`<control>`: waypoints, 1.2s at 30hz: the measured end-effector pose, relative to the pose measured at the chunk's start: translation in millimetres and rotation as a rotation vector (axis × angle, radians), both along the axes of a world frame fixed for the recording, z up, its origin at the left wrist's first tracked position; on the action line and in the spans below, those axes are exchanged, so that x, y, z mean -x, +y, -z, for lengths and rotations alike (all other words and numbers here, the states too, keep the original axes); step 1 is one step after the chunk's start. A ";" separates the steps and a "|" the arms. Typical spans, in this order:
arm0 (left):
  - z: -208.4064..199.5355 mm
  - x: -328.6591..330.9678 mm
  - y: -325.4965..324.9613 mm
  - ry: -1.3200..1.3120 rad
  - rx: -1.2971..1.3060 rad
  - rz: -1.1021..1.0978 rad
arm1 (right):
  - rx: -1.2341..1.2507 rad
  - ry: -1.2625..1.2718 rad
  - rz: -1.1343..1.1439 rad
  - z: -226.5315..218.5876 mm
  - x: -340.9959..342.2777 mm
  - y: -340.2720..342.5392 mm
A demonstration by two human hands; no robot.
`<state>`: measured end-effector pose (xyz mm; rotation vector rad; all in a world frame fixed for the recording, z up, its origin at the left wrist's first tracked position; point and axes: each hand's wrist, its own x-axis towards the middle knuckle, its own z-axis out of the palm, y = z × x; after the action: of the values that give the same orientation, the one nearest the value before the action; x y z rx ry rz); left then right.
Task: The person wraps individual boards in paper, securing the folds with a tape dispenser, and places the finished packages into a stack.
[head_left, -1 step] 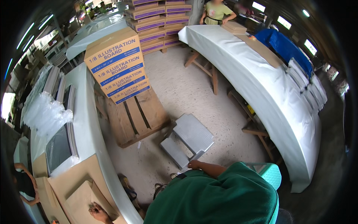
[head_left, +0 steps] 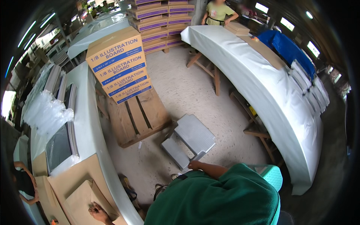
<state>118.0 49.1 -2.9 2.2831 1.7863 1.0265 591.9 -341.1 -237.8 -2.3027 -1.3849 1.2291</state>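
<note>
My left hand (head_left: 98,212) rests on a flat brown-paper package (head_left: 80,200) at the lower left. Its fingers are bent together near a small dark spot; what they hold, if anything, is too small to make out. The package lies on a larger brown cardboard sheet (head_left: 90,165) on the left table. Across the front of my green shirt, my right hand (head_left: 194,165) hangs with its fingers curled, and I see nothing in it. Below it, a grey plastic step stool (head_left: 195,133) stands on the floor; whether the hand touches its near edge, I cannot tell.
Stacked cartons (head_left: 116,63) stand on a wooden pallet (head_left: 127,137). Plastic-wrapped dark boards (head_left: 60,144) lie on the left table. The right table (head_left: 262,78) has a white cover and wooden trestles. A person (head_left: 219,13) stands behind it; another person's arm (head_left: 28,172) shows far left.
</note>
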 end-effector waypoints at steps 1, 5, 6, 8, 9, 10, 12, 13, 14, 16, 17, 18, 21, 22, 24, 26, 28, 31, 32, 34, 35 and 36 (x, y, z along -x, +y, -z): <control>1.8 1.3 1.7 0.008 0.028 0.001 | -0.010 0.027 0.051 -1.2 -0.6 4.8; 4.0 0.5 0.3 -0.042 -0.027 -0.012 | -0.125 -0.043 -0.158 -50.4 6.9 101.4; 1.8 -13.4 2.8 -0.087 0.005 0.011 | -0.344 -0.211 -0.495 -44.3 3.4 119.4; 3.8 -5.9 3.5 -0.204 0.007 0.007 | -0.406 0.008 -0.277 -91.2 38.7 189.4; 7.8 10.0 1.1 -0.231 0.012 -0.012 | -0.342 0.069 -0.286 -156.1 66.3 224.9; 12.0 9.0 4.1 -0.274 0.026 0.008 | -0.528 0.120 -0.335 -182.1 84.1 246.2; 9.0 3.9 3.9 -0.280 0.037 0.032 | -0.659 0.129 -0.414 -220.9 128.7 287.1; 1.3 -2.1 0.6 -0.244 0.033 0.035 | -0.703 0.140 -0.470 -238.4 151.3 304.5; -7.4 -9.5 -3.0 -0.209 0.030 0.039 | -0.754 0.126 -0.558 -256.5 170.4 317.2; -27.2 -29.2 -13.6 -0.278 0.100 -0.009 | -0.820 0.058 -0.674 -273.1 204.3 339.4; -33.4 -30.1 -15.2 -0.311 0.134 -0.036 | -0.834 0.003 -0.702 -275.1 221.6 348.8; -28.2 -21.3 -13.5 -0.317 0.097 -0.022 | -0.851 -0.049 -0.736 -276.7 239.6 356.4; -13.6 -9.4 -7.3 -0.340 0.022 -0.012 | -0.753 -0.095 -0.759 -271.1 273.3 373.3; -10.9 -7.6 -4.9 -0.329 -0.021 0.005 | -0.757 -0.134 -0.773 -264.3 280.6 377.9; -14.9 -17.7 -6.2 -0.316 -0.053 0.031 | -0.762 -0.120 -0.743 -248.5 286.5 379.8; -19.5 -19.0 -5.3 -0.310 -0.048 0.031 | -0.809 -0.102 -0.698 -237.3 294.7 378.8; -23.3 -15.7 -7.8 -0.329 0.014 -0.015 | -0.816 -0.075 -0.646 -234.7 305.0 376.8; -28.7 -11.5 -9.3 -0.295 -0.030 -0.013 | -0.920 -0.076 -0.576 -233.3 319.3 375.5; -28.6 -10.5 -8.9 -0.297 0.028 -0.032 | -0.955 -0.113 -0.529 -230.5 325.6 375.1; -25.4 -8.4 -6.6 -0.265 0.033 -0.035 | -0.976 -0.184 -0.490 -231.2 335.4 370.9; -25.8 -6.0 -6.1 -0.249 0.044 -0.040 | -0.916 -0.221 -0.536 -239.7 341.3 366.8; -26.0 -6.5 -4.4 -0.236 0.068 -0.041 | -0.901 -0.325 -0.563 -239.0 342.3 366.3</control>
<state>124.5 44.7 23.1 1.9991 1.7505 1.1666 249.6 25.1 1.2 -1.5377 -2.1904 0.1576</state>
